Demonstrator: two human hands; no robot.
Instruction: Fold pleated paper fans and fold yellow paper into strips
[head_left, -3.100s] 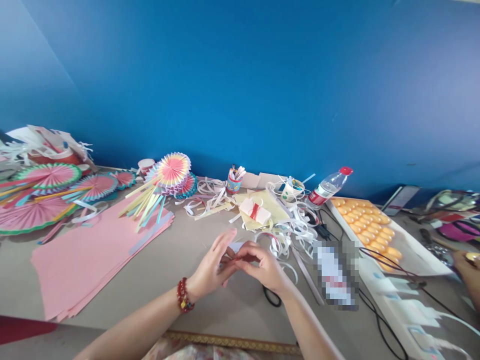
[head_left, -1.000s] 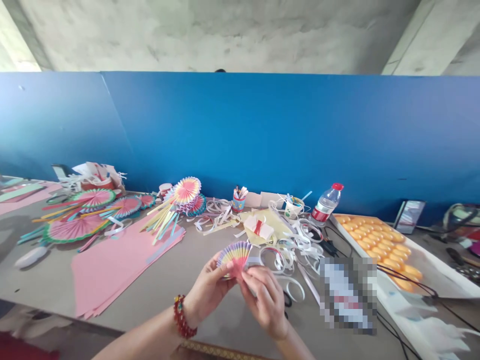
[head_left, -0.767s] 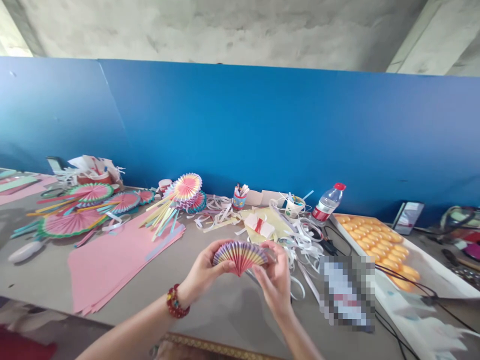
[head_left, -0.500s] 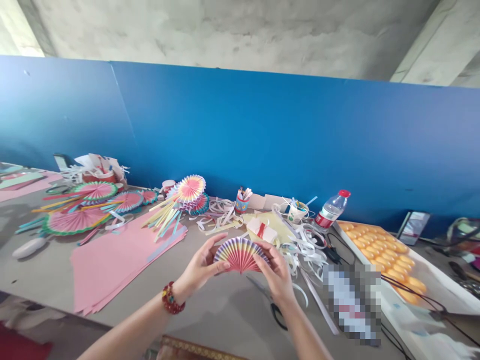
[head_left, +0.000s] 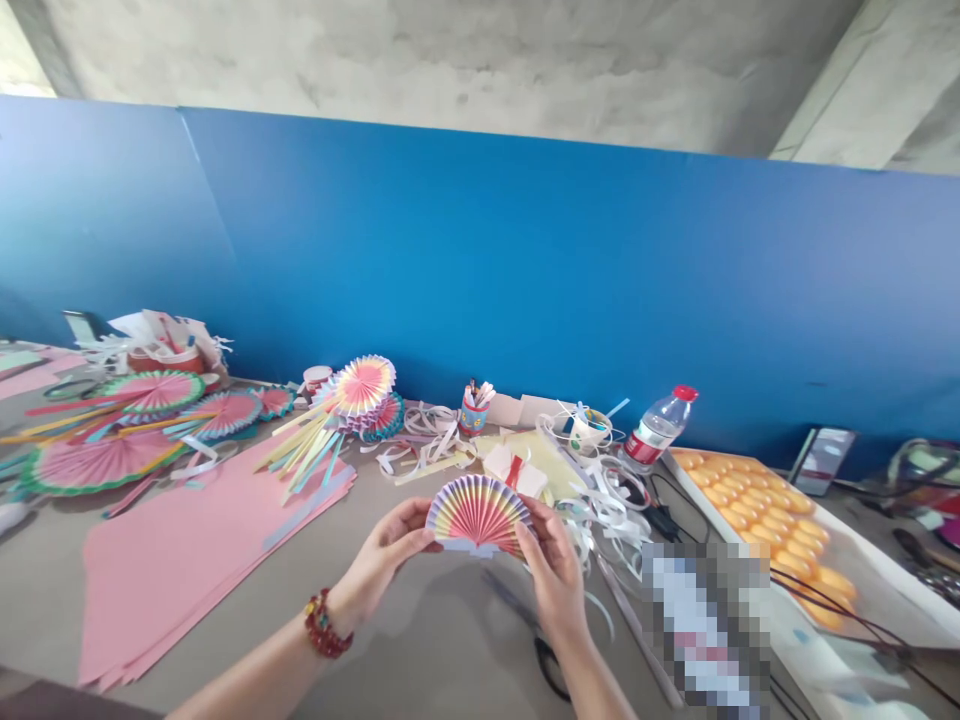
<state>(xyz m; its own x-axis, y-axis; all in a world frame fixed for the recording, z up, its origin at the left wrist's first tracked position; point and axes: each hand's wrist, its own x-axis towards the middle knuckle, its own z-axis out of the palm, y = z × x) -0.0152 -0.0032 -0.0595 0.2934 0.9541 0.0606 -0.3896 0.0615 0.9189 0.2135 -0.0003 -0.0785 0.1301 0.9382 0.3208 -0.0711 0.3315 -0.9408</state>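
A pleated paper fan (head_left: 478, 512), pink at its centre with yellow and purple bands, is spread in a half circle above the table. My left hand (head_left: 401, 545) pinches its left end, thumb in front and fingers behind. At the right end, my right hand (head_left: 553, 560) grips the folds in the same way. Pale lavender paper shows along the fan's lower edge. Beneath my right hand lies a pair of scissors (head_left: 551, 665), its handle partly covered by the wrist.
Pink paper sheets (head_left: 180, 560) lie to the left, with finished paper fans (head_left: 364, 385) behind them. White paper strips (head_left: 611, 515) tangle to the right. A bottle (head_left: 660, 428) stands by the blue partition (head_left: 487, 250), beside a tray of orange-yellow rounded things (head_left: 765, 505).
The fan has tipped slightly, so the lavender paper at its lower edge now shows. Both hands keep hold of its ends. The view has shifted a little to the right.
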